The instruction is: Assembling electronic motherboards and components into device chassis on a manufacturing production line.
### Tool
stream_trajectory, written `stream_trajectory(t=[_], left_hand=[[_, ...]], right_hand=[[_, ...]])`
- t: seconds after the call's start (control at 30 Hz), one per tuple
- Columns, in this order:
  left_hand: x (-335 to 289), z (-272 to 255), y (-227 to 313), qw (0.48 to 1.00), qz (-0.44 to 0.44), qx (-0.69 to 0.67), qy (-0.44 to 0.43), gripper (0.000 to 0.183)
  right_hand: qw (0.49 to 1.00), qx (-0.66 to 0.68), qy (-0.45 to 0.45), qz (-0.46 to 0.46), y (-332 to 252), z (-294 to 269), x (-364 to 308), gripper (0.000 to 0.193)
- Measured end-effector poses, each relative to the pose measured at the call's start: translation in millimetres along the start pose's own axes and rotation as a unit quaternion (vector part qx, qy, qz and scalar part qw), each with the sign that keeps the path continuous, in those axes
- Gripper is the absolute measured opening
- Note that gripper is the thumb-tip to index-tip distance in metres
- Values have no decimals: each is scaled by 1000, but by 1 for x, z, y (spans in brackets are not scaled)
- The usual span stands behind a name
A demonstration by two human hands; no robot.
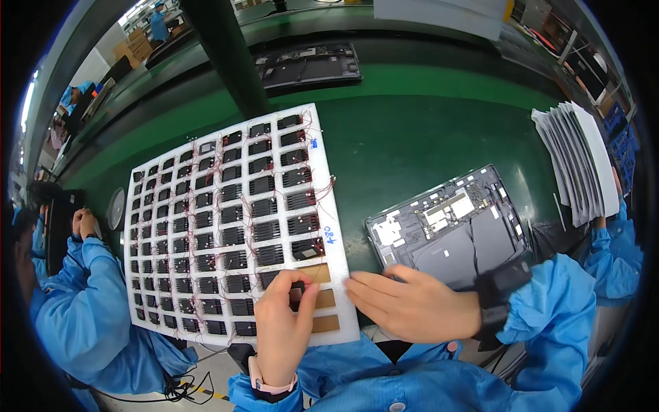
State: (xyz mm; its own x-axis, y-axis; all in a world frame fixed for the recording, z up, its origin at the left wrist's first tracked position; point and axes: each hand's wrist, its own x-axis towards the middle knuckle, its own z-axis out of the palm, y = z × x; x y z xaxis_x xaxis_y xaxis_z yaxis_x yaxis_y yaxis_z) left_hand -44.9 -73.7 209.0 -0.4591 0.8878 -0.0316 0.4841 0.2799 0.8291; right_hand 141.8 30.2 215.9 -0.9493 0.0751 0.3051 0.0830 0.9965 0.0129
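Note:
A white foam tray [341, 280] with rows of pockets lies on the green bench. Most pockets hold small black ribbed parts [300, 200] with thin red wires. Over the tray's near right corner, my left hand [283, 321] pinches a small black part [296, 294] between thumb and fingers; the fingers hide some of it. Beside that hand, pockets show bare brown bottoms [325, 323]. My right hand [412, 303] holds nothing visible, its fingers stretched toward the tray's right edge. Just beyond it is an opened laptop base [446, 226] with its circuit board and black battery showing.
Another opened laptop base [309, 65] lies at the back, beyond a dark green post [226, 55]. A stack of white sheets [576, 161] stands at the right. A co-worker in a blue sleeve [103, 302] sits close on the left; another blue sleeve [614, 240] shows at far right.

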Motion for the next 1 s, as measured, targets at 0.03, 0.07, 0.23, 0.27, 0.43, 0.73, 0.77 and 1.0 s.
stream_trajectory(t=[0.03, 0.07, 0.23, 0.27, 0.43, 0.73, 0.77, 1.0], left_hand=[[1, 0, 2, 1000, -8, 11, 3, 6], [2, 0, 4, 1000, -10, 12, 5, 6], [5, 1, 9, 998, -39, -39, 31, 6], [5, 1, 8, 998, -41, -39, 32, 6], [6, 0, 7, 988, -58, -129, 63, 5], [12, 9, 9, 994, 20, 43, 95, 4], [12, 10, 7, 994, 19, 44, 97, 4], [13, 12, 7, 985, 51, 118, 114, 4]], right_hand=[[999, -10, -4, -31, 4, 8, 10, 30], [999, -9, -3, -33, 4, 13, 18, 30], [999, -5, -37, -3, 7, 23, 33, 40], [999, -3, -37, -4, 8, 25, 34, 40], [999, 30, -39, 5, 12, 25, 33, 42], [970, 232, 45, 52, 32, 29, 34, 32], [957, 260, 79, 101, 35, 28, 37, 24], [945, 266, 97, 164, 50, 33, 58, 16]])
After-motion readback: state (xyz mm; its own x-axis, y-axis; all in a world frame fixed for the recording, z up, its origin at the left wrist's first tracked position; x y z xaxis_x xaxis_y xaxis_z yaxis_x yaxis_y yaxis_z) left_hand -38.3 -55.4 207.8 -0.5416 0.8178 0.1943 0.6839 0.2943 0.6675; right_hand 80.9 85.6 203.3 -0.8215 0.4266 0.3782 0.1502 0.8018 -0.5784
